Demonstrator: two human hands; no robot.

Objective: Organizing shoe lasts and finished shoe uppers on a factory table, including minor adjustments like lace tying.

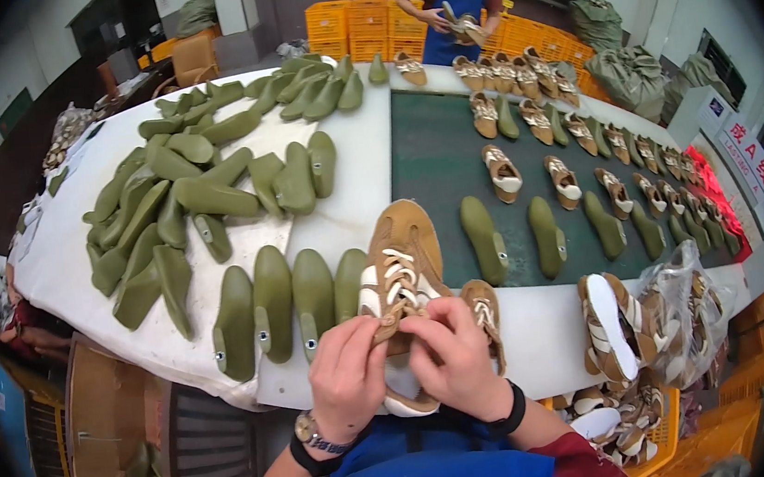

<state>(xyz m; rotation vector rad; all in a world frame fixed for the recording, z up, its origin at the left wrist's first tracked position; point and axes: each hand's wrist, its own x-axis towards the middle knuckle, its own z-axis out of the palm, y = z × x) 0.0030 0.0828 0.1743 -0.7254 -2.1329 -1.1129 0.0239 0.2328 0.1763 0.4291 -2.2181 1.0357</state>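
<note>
A tan and white sneaker (409, 231) with cream laces is in front of me, its toe pointing away. My left hand (348, 372) pinches the sneaker's tongue near the top of the laces. Beside it, my right hand (455, 354) grips the same upper part, fingers closed, the two thumbs close together. Part of the heel shows below my hands. Just right of my right hand stands another tan sneaker (484, 310), partly covered by it. Left of the held sneaker, green shoe lasts (274, 301) lie in a row; the nearest (349, 282) is partly hidden behind it.
A pile of green lasts (210, 196) covers the left of the white table. On the green mat (433, 149), lasts and sneakers stand in rows. Bagged shoes (687, 309) sit right, above a yellow crate (672, 427). Across the table a co-worker (455, 7) holds a shoe.
</note>
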